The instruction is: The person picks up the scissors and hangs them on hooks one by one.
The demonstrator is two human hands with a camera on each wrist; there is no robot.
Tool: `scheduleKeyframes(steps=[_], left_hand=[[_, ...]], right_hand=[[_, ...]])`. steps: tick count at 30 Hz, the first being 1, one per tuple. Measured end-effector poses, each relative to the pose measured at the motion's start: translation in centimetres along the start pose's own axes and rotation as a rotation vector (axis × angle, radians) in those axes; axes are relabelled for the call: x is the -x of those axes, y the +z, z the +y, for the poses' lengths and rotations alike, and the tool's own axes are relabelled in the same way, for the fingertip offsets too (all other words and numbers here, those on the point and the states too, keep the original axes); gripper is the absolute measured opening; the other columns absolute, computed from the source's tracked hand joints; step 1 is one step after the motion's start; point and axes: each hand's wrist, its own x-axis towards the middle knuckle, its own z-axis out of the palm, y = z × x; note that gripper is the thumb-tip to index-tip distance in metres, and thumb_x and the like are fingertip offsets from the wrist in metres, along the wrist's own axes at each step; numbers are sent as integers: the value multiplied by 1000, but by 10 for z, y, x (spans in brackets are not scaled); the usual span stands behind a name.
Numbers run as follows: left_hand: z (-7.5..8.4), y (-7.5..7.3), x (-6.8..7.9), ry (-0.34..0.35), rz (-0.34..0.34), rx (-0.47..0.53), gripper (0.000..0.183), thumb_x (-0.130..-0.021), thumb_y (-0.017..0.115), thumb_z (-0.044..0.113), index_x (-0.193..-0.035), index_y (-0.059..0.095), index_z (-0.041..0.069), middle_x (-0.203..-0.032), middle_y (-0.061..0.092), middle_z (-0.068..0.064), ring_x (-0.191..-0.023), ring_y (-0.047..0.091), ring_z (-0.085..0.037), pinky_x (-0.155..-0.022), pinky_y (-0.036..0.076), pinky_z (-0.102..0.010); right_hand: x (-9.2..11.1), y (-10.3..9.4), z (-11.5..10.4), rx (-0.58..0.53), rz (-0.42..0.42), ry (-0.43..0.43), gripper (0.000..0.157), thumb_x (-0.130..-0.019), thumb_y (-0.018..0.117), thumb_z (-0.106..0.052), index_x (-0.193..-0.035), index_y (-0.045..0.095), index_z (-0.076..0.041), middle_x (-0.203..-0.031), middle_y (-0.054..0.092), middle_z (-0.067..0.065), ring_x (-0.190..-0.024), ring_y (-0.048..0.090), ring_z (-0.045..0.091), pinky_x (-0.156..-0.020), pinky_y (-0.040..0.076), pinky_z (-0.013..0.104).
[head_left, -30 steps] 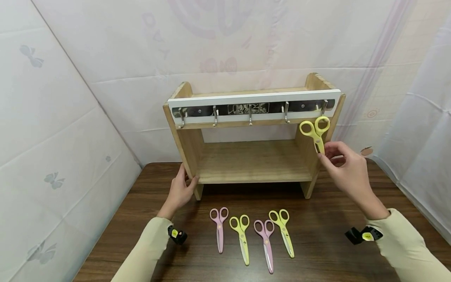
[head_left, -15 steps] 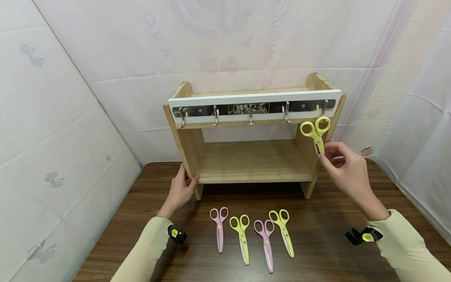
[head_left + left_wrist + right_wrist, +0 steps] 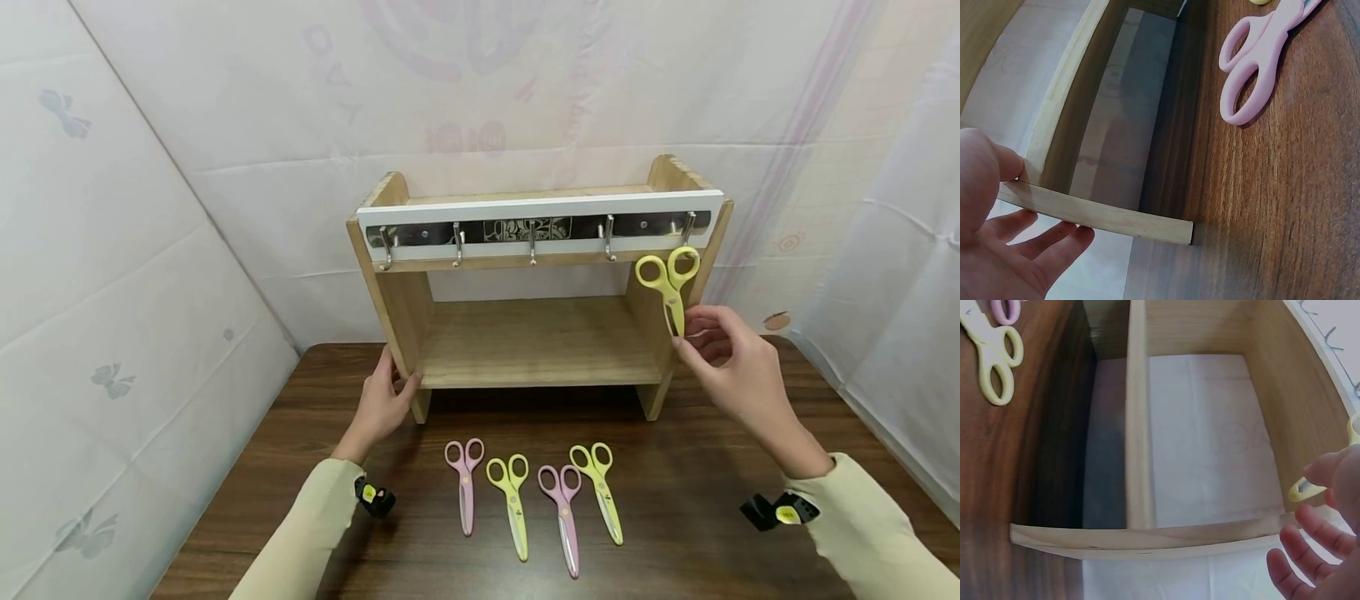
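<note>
My left hand [image 3: 381, 407] grips the lower left side of a wooden shelf [image 3: 536, 342], thumb on the front and fingers behind the side panel [image 3: 1104, 215]. At the upper right, yellow scissors [image 3: 672, 302] stand handles up, blades down. Their right ring overlaps the tip of the rightmost metal hook [image 3: 689, 227]. My right hand [image 3: 738, 379] pinches the blade end between thumb and fingers; the right wrist view shows the yellow tip [image 3: 1300, 489] poking out beside the thumb. The other fingers are spread loosely.
A white board [image 3: 540, 206] with several hooks runs across the shelf's front. On the brown table [image 3: 697, 500] lie pink scissors [image 3: 466, 487], yellow scissors [image 3: 515, 504], a second pink pair [image 3: 566, 521] and another yellow pair [image 3: 600, 492]. White cloth [image 3: 225, 125] hangs behind.
My right hand has shifted slightly down, so its thumb is now nearer the scissors' tip. The scissors have turned a little more upright. The left hand keeps its hold.
</note>
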Motion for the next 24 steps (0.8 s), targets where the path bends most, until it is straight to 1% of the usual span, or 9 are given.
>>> scheduleKeyframes(steps=[4,7,9,13,16,20,22,24], left_hand=[[0,0,0,1,0,-3,60,-104,59,8,-157,30,6,-140,52,-32,-127,57,-48,-89,59,-56],[0,0,-1,0,-3,-4,60,-104,58,8,-157,29,5,-140,51,-32,-127,57,-49,-89,58,-56],[0,0,-1,-4,-6,-3,61,-104,58,7,-157,29,5,-140,51,-32,-127,57,-48,-90,58,-56],[1,-1,-1,-19,-12,-1,60,-105,57,8,-157,29,7,-141,51,-30,-128,56,-47,-91,58,-55],[1,-1,-1,-13,-15,1,59,-105,57,8,-157,29,7,-141,51,-30,-128,56,-47,-92,58,-56],[0,0,-1,-2,-12,2,59,-105,57,7,-157,30,5,-141,52,-31,-127,56,-48,-91,58,-57],[0,0,-1,-3,-7,1,59,-105,58,7,-157,30,6,-140,52,-31,-127,56,-48,-91,58,-56],[-1,0,-1,0,-4,1,59,-105,58,8,-157,30,6,-140,52,-31,-127,56,-48,-91,58,-56]], right_hand=[[15,1,0,24,-21,7,50,-82,81,4,-128,62,1,-99,68,12,-78,58,-10,-66,48,4],[30,5,0,37,-49,24,58,-81,81,4,-134,57,2,-102,66,13,-78,59,-5,-65,48,5],[40,8,-1,52,-72,41,60,-82,81,3,-136,55,2,-103,66,13,-76,60,-1,-63,48,6],[57,16,-2,82,-116,67,61,-82,82,0,-136,53,2,-101,67,13,-74,62,11,-60,50,11],[69,24,-4,91,-149,81,61,-81,83,-2,-134,53,2,-98,67,13,-71,63,16,-58,53,20],[84,35,-9,105,-226,87,61,-81,86,-8,-132,54,1,-96,67,11,-69,64,15,-58,56,30],[92,41,-12,122,-283,94,62,-82,87,-12,-133,53,-2,-98,66,10,-69,63,14,-57,54,30],[99,45,-17,137,-352,122,63,-83,86,-18,-135,52,-6,-99,66,9,-69,61,13,-54,50,29]])
